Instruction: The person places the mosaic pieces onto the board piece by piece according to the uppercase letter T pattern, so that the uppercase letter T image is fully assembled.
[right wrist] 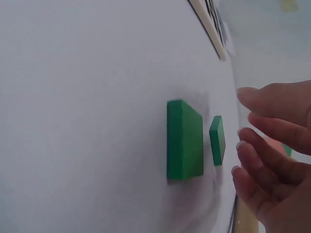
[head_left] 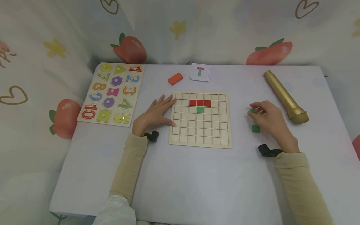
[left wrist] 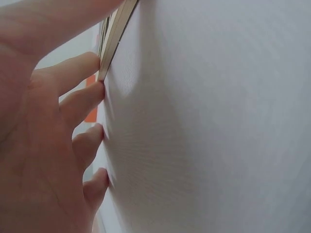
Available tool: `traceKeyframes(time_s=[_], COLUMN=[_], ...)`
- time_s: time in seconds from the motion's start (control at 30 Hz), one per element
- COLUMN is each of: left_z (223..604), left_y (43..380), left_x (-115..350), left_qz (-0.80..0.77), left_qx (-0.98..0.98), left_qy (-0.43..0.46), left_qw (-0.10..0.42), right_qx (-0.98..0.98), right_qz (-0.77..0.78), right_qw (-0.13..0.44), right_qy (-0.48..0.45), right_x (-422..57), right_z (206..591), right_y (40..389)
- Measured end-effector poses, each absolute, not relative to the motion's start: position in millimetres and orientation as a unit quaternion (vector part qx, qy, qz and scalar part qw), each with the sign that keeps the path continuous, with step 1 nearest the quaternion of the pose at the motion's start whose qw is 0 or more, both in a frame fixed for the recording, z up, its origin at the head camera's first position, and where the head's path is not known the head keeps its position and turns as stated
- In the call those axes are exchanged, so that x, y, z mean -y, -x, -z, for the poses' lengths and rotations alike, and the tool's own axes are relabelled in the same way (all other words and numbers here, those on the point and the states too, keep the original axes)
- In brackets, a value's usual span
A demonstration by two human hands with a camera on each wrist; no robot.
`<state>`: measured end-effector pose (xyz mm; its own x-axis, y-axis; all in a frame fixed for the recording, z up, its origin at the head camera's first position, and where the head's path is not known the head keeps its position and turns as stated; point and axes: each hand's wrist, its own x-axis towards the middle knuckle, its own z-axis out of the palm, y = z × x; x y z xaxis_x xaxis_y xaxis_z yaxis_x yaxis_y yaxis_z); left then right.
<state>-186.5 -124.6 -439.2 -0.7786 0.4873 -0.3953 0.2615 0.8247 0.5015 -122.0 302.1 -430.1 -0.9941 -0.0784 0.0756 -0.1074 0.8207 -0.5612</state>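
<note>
A square wooden grid board point(head_left: 200, 146) lies on the table, with three red tiles point(head_left: 200, 103) in a row and one green tile point(head_left: 200, 109) under the middle one. My left hand point(head_left: 155, 114) is spread at the board's left edge, thumb and index finger touching it. To the right of the board, two loose green tiles lie on the table: a nearer tile point(right wrist: 185, 141) and a farther tile point(right wrist: 218, 141). Over the farther one hovers my right hand point(head_left: 267, 117), its fingers loosely bent and apart from both tiles; in the head view they partly cover that tile.
Behind the board lie an orange block point(head_left: 175, 78) and a small card point(head_left: 200, 72) with a red and green T pattern. A number and shape puzzle board point(head_left: 111, 122) lies at the back left. A gold tube-shaped object point(head_left: 284, 95) rests at the right.
</note>
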Motion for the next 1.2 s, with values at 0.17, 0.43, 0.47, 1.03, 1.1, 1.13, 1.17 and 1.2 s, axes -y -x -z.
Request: traceKeyframes(time_s=[0.17, 0.43, 0.47, 1.03, 1.1, 1.13, 1.17, 1.2], left_z=[438, 436, 436, 439, 438, 438, 438, 438], left_y=[187, 186, 186, 187, 186, 186, 186, 186], left_x=[126, 128, 128, 125, 125, 125, 125, 125], left_qz=[-0.217, -0.213, -0.213, -0.212, -0.214, -0.215, -0.215, -0.215], left_qx=[-0.918, -0.918, -0.918, -0.918, -0.918, -0.918, -0.918, -0.917], left_qy=[-0.209, -0.206, -0.207, -0.207, -0.209, -0.208, -0.209, -0.209], left_qw=[0.259, 0.262, 0.262, 0.262, 0.261, 0.261, 0.261, 0.261], right_qx=[0.961, 0.961, 0.961, 0.965, 0.963, 0.963, 0.962, 0.962], right_qz=[-0.276, -0.270, -0.270, -0.261, -0.265, -0.267, -0.268, -0.269], right_qw=[-0.021, -0.060, -0.057, -0.024, -0.030, -0.034, -0.036, -0.040], right_qy=[-0.009, 0.024, 0.021, -0.026, -0.028, -0.027, -0.026, -0.024], right_x=[-311, -310, -310, -308, -306, -305, -303, -302], right_z=[430, 434, 434, 437, 438, 437, 437, 437], right_y=[122, 123, 122, 121, 120, 120, 120, 120])
